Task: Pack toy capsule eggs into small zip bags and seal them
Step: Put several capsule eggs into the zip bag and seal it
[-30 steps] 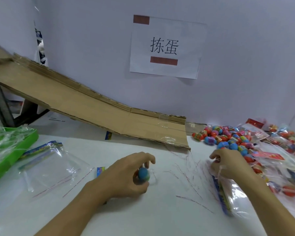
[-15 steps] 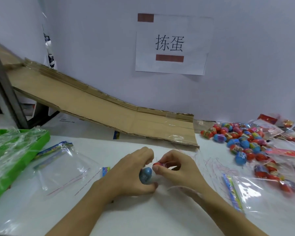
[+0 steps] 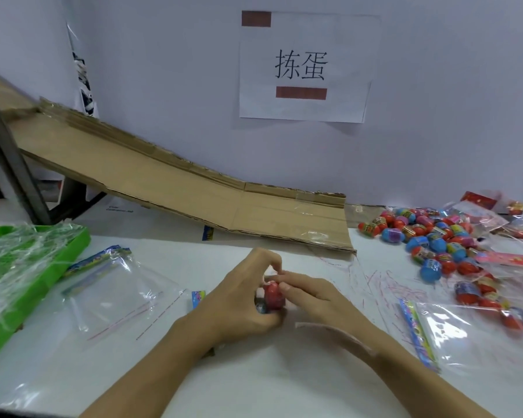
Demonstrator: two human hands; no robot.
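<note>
My left hand [image 3: 239, 300] curls round a red capsule egg [image 3: 274, 295] at the middle of the white table, with a blue egg [image 3: 260, 306] partly hidden behind it in the same grip. The straight fingers of my right hand [image 3: 308, 292] touch the red egg from the right. A heap of loose red, blue and pink capsule eggs [image 3: 429, 236] lies at the right. An empty clear zip bag [image 3: 115, 291] with a printed header lies flat to the left of my hands. Another zip bag [image 3: 465, 333] lies at the right front.
A cardboard ramp [image 3: 194, 200] slopes down from the left along the back wall. A green tray [image 3: 18, 276] holding crumpled plastic sits at the left edge. Filled bags [image 3: 511, 267] crowd the far right. A paper sign [image 3: 302, 67] hangs on the wall.
My right hand left the bag at the right, brought a red egg to the middle and placed it against the blue egg in my left hand. The camera moved closer.
</note>
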